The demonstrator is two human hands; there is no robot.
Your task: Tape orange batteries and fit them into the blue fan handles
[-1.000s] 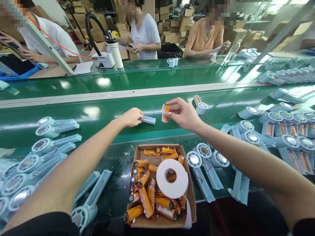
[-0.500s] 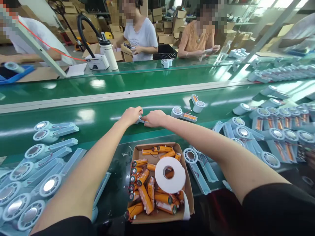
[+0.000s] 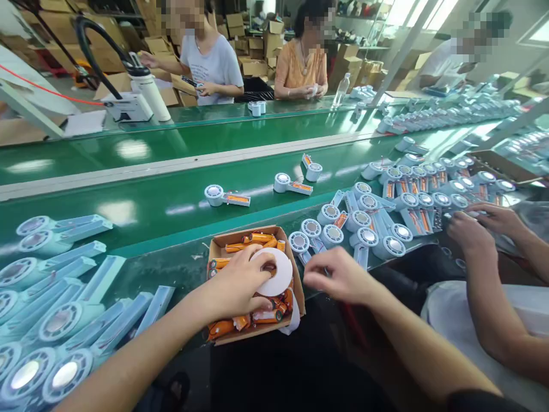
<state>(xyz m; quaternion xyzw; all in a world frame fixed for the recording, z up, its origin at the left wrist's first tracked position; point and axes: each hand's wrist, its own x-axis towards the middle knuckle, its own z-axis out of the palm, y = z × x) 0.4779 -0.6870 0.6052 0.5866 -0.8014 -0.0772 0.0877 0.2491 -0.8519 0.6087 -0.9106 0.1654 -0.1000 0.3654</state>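
Observation:
My left hand (image 3: 235,280) reaches over a cardboard box (image 3: 300,303) of orange battery packs (image 3: 221,329). Its fingers hook into the centre hole of a white tape roll (image 3: 281,277), and a loose strip hangs over the box's near right corner. Just right of the box is my right hand (image 3: 337,276), its fingers curled; whatever they may hold is hidden. Beyond it lie light-blue handheld fan housings (image 3: 299,242). One fan housing with an orange pack in its handle (image 3: 214,195) rests on the green conveyor belt (image 3: 167,223).
Many fan housings (image 3: 60,320) lie at my left, and rows more (image 3: 414,200) at right. A co-worker's hands (image 3: 472,229) work close on my right. Two further fans (image 3: 282,182) sit on the belt. People work across the line, near a white machine (image 3: 128,107) with a black hose.
Both hands have come back from the belt, leaving a fan housing there. My left hand now grips the tape roll; my right is beside the box. The view has swung right.

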